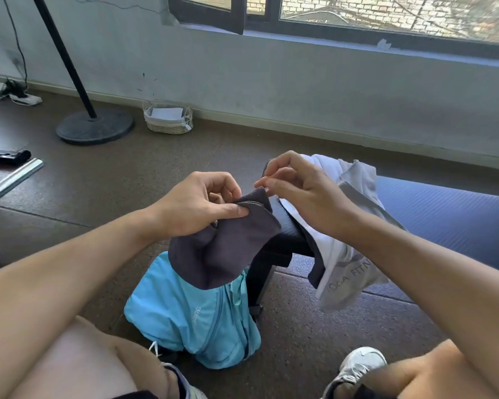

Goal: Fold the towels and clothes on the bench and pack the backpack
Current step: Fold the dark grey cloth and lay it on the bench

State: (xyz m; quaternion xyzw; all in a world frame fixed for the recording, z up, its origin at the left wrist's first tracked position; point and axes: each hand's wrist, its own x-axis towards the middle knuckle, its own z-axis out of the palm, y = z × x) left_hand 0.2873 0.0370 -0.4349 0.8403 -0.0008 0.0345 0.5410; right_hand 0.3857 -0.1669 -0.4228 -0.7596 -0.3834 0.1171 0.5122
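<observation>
Both arms reach forward from the bottom corners, with the hands close together in the middle. The left hand is curled, and its thumb and fingers pinch the top edge of a dark gray cloth. The cloth hangs down from that hand in soft folds. The right hand is just beside it, palm turned down, fingers bent. Its fingertips touch the same top edge of the cloth, but it is hard to tell if they pinch it.

Under the cloth, a light blue backpack sits on the brown floor, against the near end of the bench. The low end of the cloth hangs over the backpack's top.

A white and gray towel with letters on it drapes over the end edge of the bench, under the right wrist.

A white shoe is at the bottom. By the far wall stand a small basket and a black stand.
</observation>
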